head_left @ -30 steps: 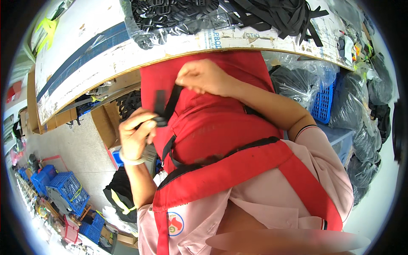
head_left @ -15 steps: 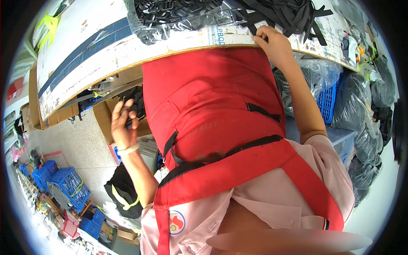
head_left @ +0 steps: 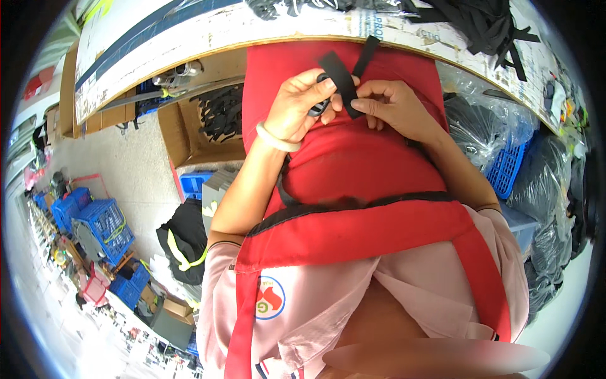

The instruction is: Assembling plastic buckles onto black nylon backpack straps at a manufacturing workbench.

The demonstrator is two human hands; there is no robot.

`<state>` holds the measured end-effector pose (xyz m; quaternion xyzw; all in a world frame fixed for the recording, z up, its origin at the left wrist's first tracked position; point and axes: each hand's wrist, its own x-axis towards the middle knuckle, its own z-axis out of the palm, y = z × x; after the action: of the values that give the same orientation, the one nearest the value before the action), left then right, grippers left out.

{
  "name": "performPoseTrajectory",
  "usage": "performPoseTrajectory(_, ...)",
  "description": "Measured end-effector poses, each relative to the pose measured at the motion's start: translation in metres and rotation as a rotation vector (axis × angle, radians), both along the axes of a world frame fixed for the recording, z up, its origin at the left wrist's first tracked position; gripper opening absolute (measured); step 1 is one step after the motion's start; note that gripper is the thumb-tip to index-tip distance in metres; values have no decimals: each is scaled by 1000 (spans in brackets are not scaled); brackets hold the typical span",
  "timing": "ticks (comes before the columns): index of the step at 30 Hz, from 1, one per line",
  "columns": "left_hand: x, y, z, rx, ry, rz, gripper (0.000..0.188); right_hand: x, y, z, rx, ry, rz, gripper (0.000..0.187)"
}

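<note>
My left hand (head_left: 295, 108) pinches a small black plastic buckle (head_left: 319, 104) above the red apron on my lap. Close by on the right, my right hand (head_left: 396, 108) has its thumb and fingers closed on a short black webbing strap (head_left: 341, 82). The strap is folded, with one end standing up beside the left fingers and another pointing toward the table edge. Strap and buckle meet between the hands; whether the strap passes through the buckle I cannot tell. A pile of black straps (head_left: 483, 28) lies on the table at the far right.
Black plastic buckles (head_left: 297, 6) in a clear bag lie on the worn white table (head_left: 221, 54). A cardboard box (head_left: 180, 132) of black pieces stands below it at left. Blue crates (head_left: 104, 227) are on the floor; plastic-wrapped bundles (head_left: 536, 189) are at right.
My left hand has come from beside the cardboard box to above my lap with the buckle. My right hand has drawn back from the table edge, now holding a strap.
</note>
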<state>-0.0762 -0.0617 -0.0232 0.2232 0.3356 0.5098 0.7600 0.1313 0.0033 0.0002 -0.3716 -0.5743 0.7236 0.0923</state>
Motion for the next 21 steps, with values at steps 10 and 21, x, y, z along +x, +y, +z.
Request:
performPoseTrajectory(10,-8,-8,-9,-59,56,204,25,-7,21,-3,165,-33,32,18)
performPoseTrajectory(21,-24,-7,-27,-246,-670,125,23,-26,10,10,30,38,-73,19)
